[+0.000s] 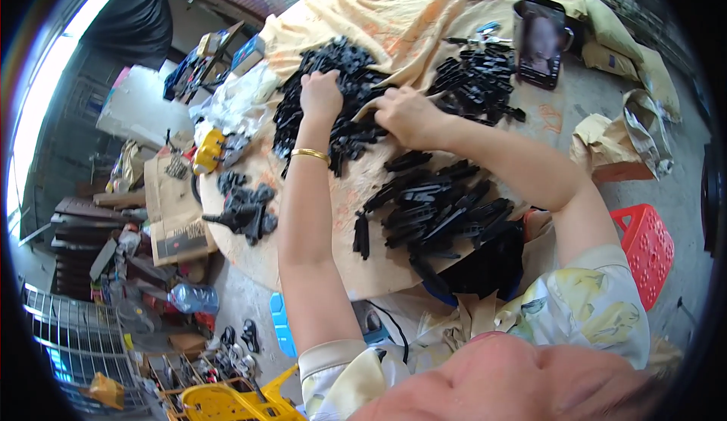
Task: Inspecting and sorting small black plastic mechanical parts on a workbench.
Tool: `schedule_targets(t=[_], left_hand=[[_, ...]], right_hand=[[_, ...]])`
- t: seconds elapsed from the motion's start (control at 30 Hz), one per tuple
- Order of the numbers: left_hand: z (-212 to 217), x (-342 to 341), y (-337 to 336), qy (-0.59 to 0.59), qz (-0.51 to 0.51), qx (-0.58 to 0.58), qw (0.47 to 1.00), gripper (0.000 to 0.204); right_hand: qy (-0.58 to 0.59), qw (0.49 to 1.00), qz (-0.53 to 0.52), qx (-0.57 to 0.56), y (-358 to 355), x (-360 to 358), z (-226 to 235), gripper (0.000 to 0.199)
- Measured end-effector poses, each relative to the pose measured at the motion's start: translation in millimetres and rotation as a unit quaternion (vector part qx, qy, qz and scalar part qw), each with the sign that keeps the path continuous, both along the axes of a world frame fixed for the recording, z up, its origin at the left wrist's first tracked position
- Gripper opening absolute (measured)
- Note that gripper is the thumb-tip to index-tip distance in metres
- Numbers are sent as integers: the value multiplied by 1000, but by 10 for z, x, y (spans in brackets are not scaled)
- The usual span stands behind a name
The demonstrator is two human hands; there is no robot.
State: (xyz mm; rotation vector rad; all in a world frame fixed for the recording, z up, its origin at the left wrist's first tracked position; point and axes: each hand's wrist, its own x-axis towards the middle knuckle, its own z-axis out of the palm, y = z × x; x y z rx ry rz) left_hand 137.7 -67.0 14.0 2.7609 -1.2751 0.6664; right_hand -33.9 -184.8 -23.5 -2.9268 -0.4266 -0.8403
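Three piles of black strips (435,205), both of your hands at the far-left one

In the head view, you are at a rounded table (344,198) with a beige, orange-patterned top; a cream cloth (363,4) lies bunched along its far side. Around it, a grey floor (587,126) carries a red stool (649,251) on your right, with a flattened cardboard box (178,209), a blue-tinted bottle (193,298) and a yellow chair (235,403) on your left.

Your left hand (321,91) rests on the far-left pile (299,118), fingers bent down into the strips; you cannot tell whether they grasp any. Your right hand (407,114) is at that pile's right edge, fingers curled beside a fold of cloth; whether it pinches anything cannot be told.

Counted: one pile under your hands, one far-right pile (477,80) beyond your right forearm, one near pile between your forearms and your body; one cluster of dark grey lumpy pieces (250,209); one smartphone (540,42); one gold bracelet (311,154). The individual strips overlap too much to count.
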Motion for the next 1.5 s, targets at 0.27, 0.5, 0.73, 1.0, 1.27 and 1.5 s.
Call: schedule_targets(t=[0.27,0.5,0.73,1.0,1.27,1.5], left_hand=[[138,44,-247,-86,36,281,955,20],[207,-127,159,55,-125,-83,987,18],[-25,-1212,543,565,-154,-471,659,34],[-190,-1312,627,539,-109,-545,633,27],[-198,-1348,665,508,-97,-541,664,29],[-225,-1360,650,519,-121,-519,668,35]], right_hand=[[60,984,28,167,-24,-51,134,13],[-19,955,51,293,-89,-53,90,22],[-25,882,143,449,83,-166,197,21],[-84,929,158,324,137,-96,100,24],[-130,956,140,222,231,-162,159,22],[-137,969,123,166,204,-216,169,19]])
